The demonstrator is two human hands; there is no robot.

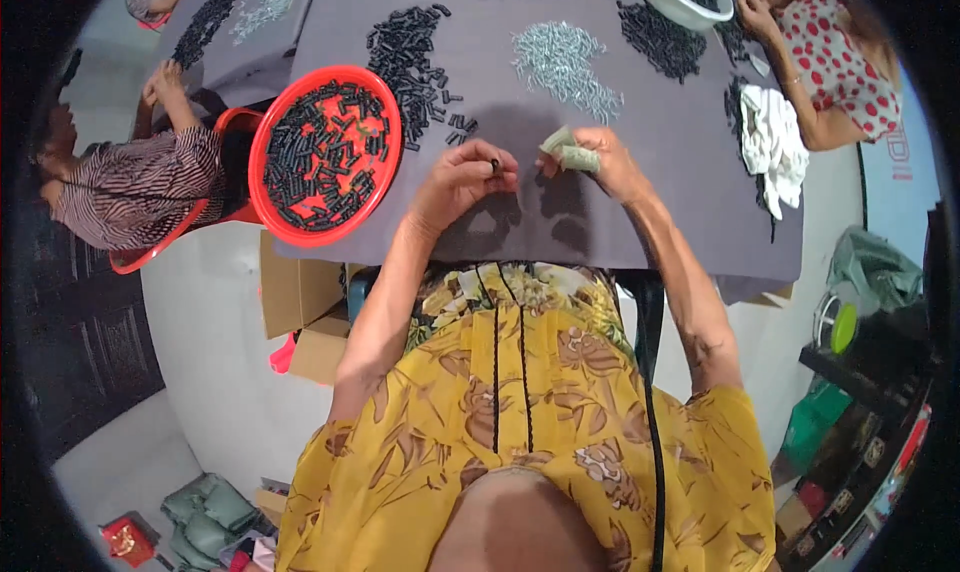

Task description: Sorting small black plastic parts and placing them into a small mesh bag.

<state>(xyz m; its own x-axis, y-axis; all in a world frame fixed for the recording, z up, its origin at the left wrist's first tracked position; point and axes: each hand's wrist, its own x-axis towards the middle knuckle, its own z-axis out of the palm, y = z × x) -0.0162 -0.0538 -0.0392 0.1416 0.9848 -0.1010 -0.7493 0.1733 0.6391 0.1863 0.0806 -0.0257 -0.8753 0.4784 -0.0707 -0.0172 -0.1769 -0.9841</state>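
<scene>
My left hand (462, 177) is closed in a pinch round a small black tube-shaped piece (494, 166), one end of it showing between the fingers. Close beside it, apart from it, my right hand (612, 167) has its fingers bent together. A pale greenish strip of cloth or paper (578, 159) is at its fingers; whether it is wound round them or held is unclear. Anything smaller in the right fingertips is too small to tell. Both hands are above the grey-covered table (680, 212). Farther off lie a pile of black tubes (405, 57) and a pile of silvery screw-like pieces (567, 67).
A red basin (393, 162) of black pieces stands left of my left hand. A white basin (720, 15), more black pieces (660, 42) and a white cloth (772, 147) are at the right. People sit at left (140, 187) and right (840, 62). An open cardboard box (300, 297) stands below the table.
</scene>
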